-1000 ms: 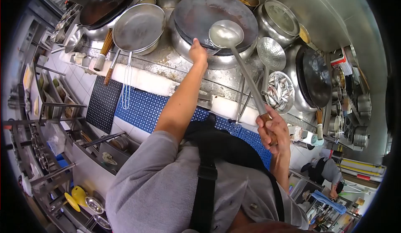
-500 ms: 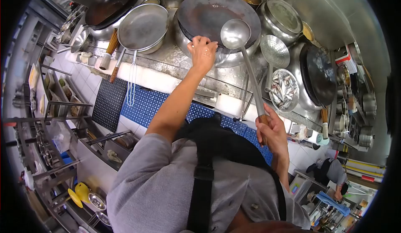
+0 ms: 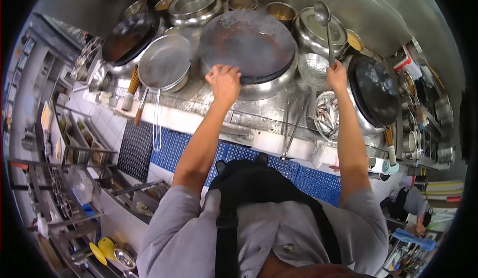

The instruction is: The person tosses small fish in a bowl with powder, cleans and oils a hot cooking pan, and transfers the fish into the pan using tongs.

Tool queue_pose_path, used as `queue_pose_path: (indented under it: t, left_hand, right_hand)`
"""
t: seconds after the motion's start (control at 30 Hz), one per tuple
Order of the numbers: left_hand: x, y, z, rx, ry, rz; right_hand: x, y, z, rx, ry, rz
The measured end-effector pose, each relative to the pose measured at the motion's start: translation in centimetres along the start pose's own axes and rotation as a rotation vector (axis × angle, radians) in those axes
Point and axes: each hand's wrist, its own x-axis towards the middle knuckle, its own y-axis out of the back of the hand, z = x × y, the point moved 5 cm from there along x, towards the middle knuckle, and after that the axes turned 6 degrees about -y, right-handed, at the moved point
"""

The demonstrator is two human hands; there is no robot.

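A large dark wok point(image 3: 249, 44) sits on the burner in front of me, its inside smeared reddish brown, with faint haze over it. My left hand point(image 3: 224, 86) is at its near left rim, fingers curled over the edge; the thumb side is partly hidden. In my right hand point(image 3: 337, 76) is the handle of a ladle point(image 3: 322, 14), closed in the fingers. The ladle's bowl is raised near the lidded pot point(image 3: 322, 27) at the back right. Below that hand are a perforated skimmer point(image 3: 313, 71) and a bowl of small silvery fish point(image 3: 326, 116).
A round strainer point(image 3: 164, 64) rests on a pot at the left, near a bamboo brush point(image 3: 132, 88). Dark woks stand at the far left point(image 3: 127, 41) and right point(image 3: 376, 88). Behind are pans of yellowish liquid point(image 3: 282, 13). Another person point(image 3: 411, 203) is at the lower right.
My right hand has swung the ladle from near my body forward, up and right, away from the wok. The left hand stays at the wok's rim. My view has tilted up slightly.
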Motion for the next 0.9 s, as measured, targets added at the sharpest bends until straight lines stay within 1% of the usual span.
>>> queue_pose_path:
  t: [0.07,0.1,0.13,0.17,0.2,0.3,0.4,0.43,0.57,0.67,0.77,0.8,0.87,0.9]
  left_hand:
    - [0.6,0.1,0.3,-0.036,-0.014,0.074]
    - [0.6,-0.9,0.4,-0.024,-0.010,-0.025]
    - [0.5,-1.8,0.1,-0.004,-0.005,-0.125]
    - [0.1,-2.8,-0.3,0.021,0.009,-0.229]
    - [0.4,-2.9,-0.1,0.016,-0.018,-0.220]
    - [0.3,-2.7,0.0,-0.005,-0.055,-0.200]
    - [0.2,-2.9,-0.2,-0.051,-0.039,-0.164]
    - [0.1,-3.0,-0.3,-0.064,-0.032,-0.153]
    - [0.0,-3.4,-0.4,-0.103,0.019,-0.153]
    - [-0.7,-0.1,1.3,-0.183,0.103,0.192]
    - [-4.4,-3.4,-2.0,-0.427,0.459,0.386]
    - [-5.8,-5.9,-3.3,-0.599,0.566,0.263]
    - [-8.1,-10.5,-5.1,-0.927,0.823,0.220]
    - [-8.2,-10.7,-4.8,-1.138,1.004,0.243]
  right_hand:
    - [3.1,1.4,0.0,-0.240,-0.123,0.043]
    - [4.5,1.5,0.6,-0.266,-0.184,0.063]
    - [6.0,1.2,1.4,-0.269,-0.193,0.100]
    - [7.4,0.7,2.1,-0.286,-0.199,0.048]
    - [8.8,0.4,2.7,-0.303,-0.201,-0.007]
    - [10.3,-0.5,4.6,0.697,-0.585,-0.300]
    - [7.7,1.2,1.6,1.211,-0.633,-0.298]
    - [6.7,2.1,0.8,1.247,-0.630,-0.294]
    - [2.5,5.9,-3.0,1.286,-0.569,-0.407]
    - [-2.2,8.2,-6.3,1.257,-0.530,-0.542]
    - [-8.2,9.6,-9.5,1.312,-0.556,-0.650]
    - [-10.2,9.6,-10.1,1.320,-0.560,-0.647]
    - [-14.1,9.0,-11.3,1.313,-0.596,-0.684]
    - [-16.1,8.5,-11.9,1.310,-0.619,-0.713]
